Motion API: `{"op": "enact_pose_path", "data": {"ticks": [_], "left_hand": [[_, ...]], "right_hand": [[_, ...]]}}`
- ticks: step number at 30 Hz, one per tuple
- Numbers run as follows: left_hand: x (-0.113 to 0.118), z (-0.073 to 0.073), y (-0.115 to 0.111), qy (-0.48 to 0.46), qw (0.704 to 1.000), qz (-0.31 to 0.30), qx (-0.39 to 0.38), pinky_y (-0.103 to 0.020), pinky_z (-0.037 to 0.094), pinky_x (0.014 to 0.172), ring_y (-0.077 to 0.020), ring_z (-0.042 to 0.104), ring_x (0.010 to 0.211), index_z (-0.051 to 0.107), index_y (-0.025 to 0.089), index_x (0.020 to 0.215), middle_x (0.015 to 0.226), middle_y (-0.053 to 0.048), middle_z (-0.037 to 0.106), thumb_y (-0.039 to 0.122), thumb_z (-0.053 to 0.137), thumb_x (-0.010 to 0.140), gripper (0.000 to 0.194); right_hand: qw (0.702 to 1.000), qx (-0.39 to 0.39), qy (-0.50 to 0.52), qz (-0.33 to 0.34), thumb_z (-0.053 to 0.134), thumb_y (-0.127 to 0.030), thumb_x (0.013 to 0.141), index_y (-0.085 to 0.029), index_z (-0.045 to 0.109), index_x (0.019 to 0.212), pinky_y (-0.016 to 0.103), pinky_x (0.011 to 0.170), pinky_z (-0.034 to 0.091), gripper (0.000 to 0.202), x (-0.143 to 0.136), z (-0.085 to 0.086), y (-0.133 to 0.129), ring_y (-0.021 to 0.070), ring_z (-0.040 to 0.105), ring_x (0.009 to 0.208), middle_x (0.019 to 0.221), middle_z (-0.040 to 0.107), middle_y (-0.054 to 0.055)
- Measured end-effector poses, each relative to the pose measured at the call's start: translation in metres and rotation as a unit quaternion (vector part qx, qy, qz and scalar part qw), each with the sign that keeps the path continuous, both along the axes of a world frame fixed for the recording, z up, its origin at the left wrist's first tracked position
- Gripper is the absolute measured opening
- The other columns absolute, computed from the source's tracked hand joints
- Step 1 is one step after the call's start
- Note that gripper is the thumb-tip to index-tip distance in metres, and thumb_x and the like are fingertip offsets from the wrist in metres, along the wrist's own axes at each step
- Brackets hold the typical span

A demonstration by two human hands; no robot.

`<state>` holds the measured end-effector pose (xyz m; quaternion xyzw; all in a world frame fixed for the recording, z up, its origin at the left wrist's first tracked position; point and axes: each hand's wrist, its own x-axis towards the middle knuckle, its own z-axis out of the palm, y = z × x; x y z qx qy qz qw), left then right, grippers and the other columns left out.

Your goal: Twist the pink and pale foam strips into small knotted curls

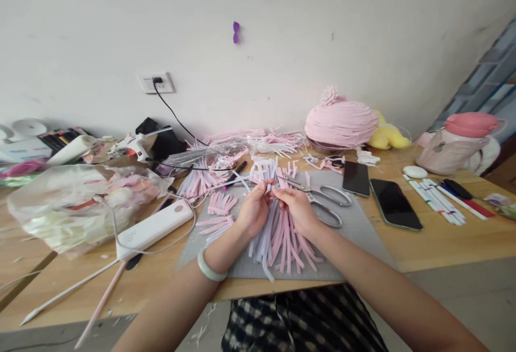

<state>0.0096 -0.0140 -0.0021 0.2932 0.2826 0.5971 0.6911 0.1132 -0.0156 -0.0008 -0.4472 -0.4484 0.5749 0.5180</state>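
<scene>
Left hand [255, 209] and right hand [296, 209] meet over a grey mat [363, 250], fingertips together on a pale strip [271, 181].
Nearest, loose pink strips [284, 239] and lavender strips [262, 242] fan between the forearms. Each grip is pinched, apparently on the pale strip, though the fingers hide most of it. The step looks like fine shaping by hand; the next move calls for one steady pinch while the other adjusts. Scissors [309, 188] lie just beyond the right hand; farther back, a pink dome [341, 121] sits on the worktop [435, 244].
</scene>
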Motion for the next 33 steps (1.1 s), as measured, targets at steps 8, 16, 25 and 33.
{"op": "enact_pose_path", "data": {"ticks": [8,16,25,33], "left_hand": [[0.001,0.000,0.000,0.018,1.000,-0.006,0.016,-0.025,0.038,0.053,-0.0112,0.049,0.052,0.062,0.015,0.075,0.057,0.001,0.056,0.034,0.059,0.073,0.020],[0.003,-0.010,-0.001,0.061,0.998,0.019,0.020,-0.024,0.036,0.063,-0.0107,0.051,0.061,0.067,0.014,0.076,0.066,0.000,0.062,0.029,0.064,0.069,0.017],[-0.004,-0.003,0.006,0.088,0.994,0.059,0.000,-0.021,0.033,0.061,-0.0078,0.049,0.063,0.065,0.019,0.081,0.080,0.001,0.064,0.021,0.067,0.063,0.018],[-0.009,0.000,0.005,0.146,0.987,0.060,0.026,-0.021,0.031,0.060,-0.0103,0.050,0.068,0.068,0.019,0.080,0.082,-0.002,0.063,0.040,0.057,0.072,0.025]], "right_hand": [[1.000,0.018,0.013,0.009,0.066,-0.038,0.059,-0.016,0.063,0.054,0.025,0.050,0.022,0.023,0.000,-0.006,0.003,0.0084,0.034,0.045,0.042,0.043,-0.005],[0.998,0.042,-0.056,0.011,0.063,-0.040,0.063,-0.017,0.060,0.052,0.025,0.049,0.023,0.026,0.005,-0.010,0.008,0.0088,0.036,0.045,0.042,0.043,-0.005],[0.991,0.082,-0.101,0.011,0.063,-0.038,0.064,-0.016,0.066,0.058,0.025,0.052,0.025,0.022,0.008,-0.009,0.015,0.0095,0.036,0.049,0.048,0.045,-0.004],[0.987,0.096,-0.131,0.003,0.061,-0.037,0.065,-0.016,0.067,0.061,0.025,0.055,0.029,0.022,0.009,-0.006,0.014,0.0102,0.040,0.051,0.051,0.046,-0.004]]}}
